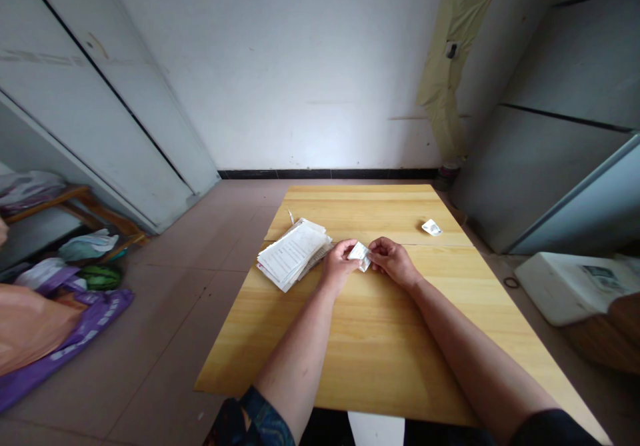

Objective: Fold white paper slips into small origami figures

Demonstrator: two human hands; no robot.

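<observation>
"Head view: what are the hands on?"

"Both hold one small white packet (360,256) over the middle of the table (380,346). The left hand (340,266) and the right hand (395,263) are closed, pinching it from opposite sides between their fingers."

"What lies nearest the left hand?"

"A stack of printed papers (293,254), just to its left, lying slightly fanned on the table. Its edge sits close to the hand."

"Anything else on the table?"

"A second white packet (431,227), far right and well apart from the hands, and a small white scrap (291,217) just beyond the stack."

"And around the table?"

"On the floor to the left, a purple bag (85,333) lies under an orange bag (30,326), with a melon (101,277) beyond them. To the right, a white box (575,286) sits near the table's edge. Yellowed tape (453,53) hangs on the far wall."
</observation>
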